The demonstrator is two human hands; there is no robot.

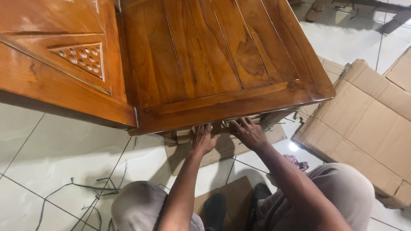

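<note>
A glossy brown wooden panel [214,55] of slatted boards lies tilted over the floor, with a carved wooden piece [64,55] beside it on the left. My left hand [202,139] and my right hand [248,133] both reach under the panel's near edge, fingers tucked beneath the rim. They touch something pale under the panel; what it is stays hidden. Whether either hand grips anything cannot be told. My knees in grey trousers show at the bottom.
Flattened cardboard [368,128] lies on the white tiled floor at the right, and more cardboard [222,149] sits under the panel's edge. Black plastic straps [85,192] trail over the tiles at the lower left.
</note>
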